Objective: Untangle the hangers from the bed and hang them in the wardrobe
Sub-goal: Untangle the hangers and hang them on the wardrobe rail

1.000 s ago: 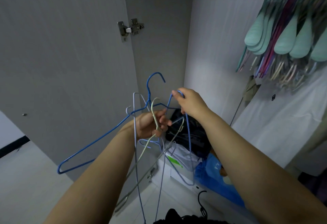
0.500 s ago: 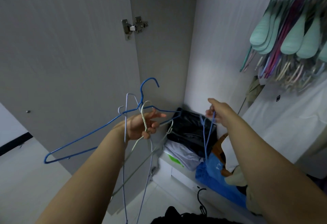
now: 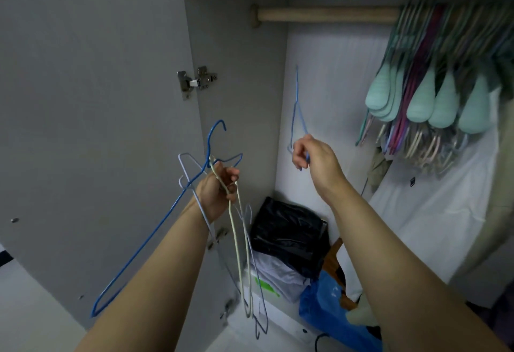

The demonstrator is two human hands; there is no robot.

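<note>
1. Head view: your right hand pinches one thin blue hanger, hook up, likely so it can reach the wooden rail; your left hand grips the remaining bunch of hangers, keeping it clear.
2. Same view: padded green hangers crowd the rail's right; the left stretch is bare; bags sit below; the door stands open beside your left arm.

A wooden rail spans the top of the wardrobe, with a dense bunch of hangers on its right part. On the wardrobe floor lie a black bag, a white bundle and a blue bag.
</note>
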